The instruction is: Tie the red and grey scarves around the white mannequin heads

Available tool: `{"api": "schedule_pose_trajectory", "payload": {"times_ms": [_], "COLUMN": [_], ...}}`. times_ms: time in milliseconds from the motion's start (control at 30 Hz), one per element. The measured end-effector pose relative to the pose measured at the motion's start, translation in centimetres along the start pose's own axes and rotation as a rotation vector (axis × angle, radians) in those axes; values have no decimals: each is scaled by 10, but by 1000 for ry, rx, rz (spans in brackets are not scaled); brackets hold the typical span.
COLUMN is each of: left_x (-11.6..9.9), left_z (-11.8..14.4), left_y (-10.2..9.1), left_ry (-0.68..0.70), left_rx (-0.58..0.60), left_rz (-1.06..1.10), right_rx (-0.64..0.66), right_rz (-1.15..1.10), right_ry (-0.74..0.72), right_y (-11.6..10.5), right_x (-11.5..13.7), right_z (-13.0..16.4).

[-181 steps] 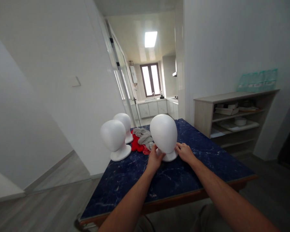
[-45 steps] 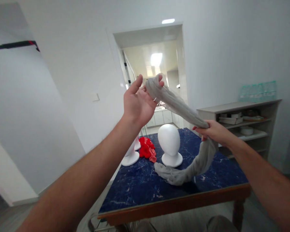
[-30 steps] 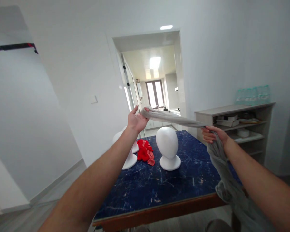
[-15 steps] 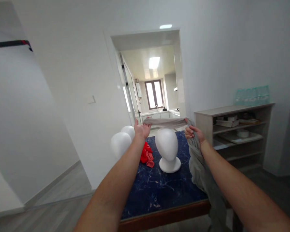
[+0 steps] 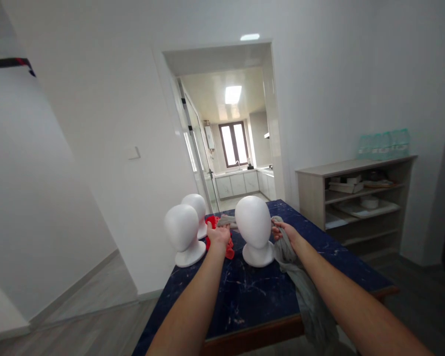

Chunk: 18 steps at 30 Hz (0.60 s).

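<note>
The long grey fabric scarf point(image 5: 300, 277), held taut above the white foam mannequin head point(image 5: 254, 222) half a second ago, now passes behind it, left hand point(image 5: 218, 233) and right hand point(image 5: 282, 230) fingers clamped on it at either side above the blue marble desk point(image 5: 267, 291).

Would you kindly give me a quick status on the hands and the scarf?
Left hand and right hand each grip the grey scarf. Scarf runs behind the front mannequin head, long end trailing off the table. Red cloth beside left hand.
</note>
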<state>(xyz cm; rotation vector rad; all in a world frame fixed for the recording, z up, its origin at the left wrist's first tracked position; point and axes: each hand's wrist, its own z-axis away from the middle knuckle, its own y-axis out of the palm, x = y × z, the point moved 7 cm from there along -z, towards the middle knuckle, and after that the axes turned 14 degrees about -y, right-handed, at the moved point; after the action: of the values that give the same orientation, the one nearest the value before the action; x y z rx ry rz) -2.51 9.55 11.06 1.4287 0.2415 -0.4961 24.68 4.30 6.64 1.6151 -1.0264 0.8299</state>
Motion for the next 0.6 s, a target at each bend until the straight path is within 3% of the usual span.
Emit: {"api": "schedule_pose_trajectory", "payload": {"times_ms": [200, 367, 467, 600], "left_x": [29, 72, 96, 116], "left_z": [18, 39, 52, 65], "left_y": [-49, -78, -86, -80], "left_ry": [-72, -159, -209, -289], "left_rx": [-67, -108, -107, -30], "left_rz": [59, 97, 121, 94], "right_rx": [-47, -24, -5, -5], "right_rz": [-76, -107, -127, -165], "right_ry": [37, 87, 107, 128], "right_y": [-6, -10, -12, -16], "right_x": [-44, -67, -73, -79], "right_z": [20, 19, 18, 18]}}
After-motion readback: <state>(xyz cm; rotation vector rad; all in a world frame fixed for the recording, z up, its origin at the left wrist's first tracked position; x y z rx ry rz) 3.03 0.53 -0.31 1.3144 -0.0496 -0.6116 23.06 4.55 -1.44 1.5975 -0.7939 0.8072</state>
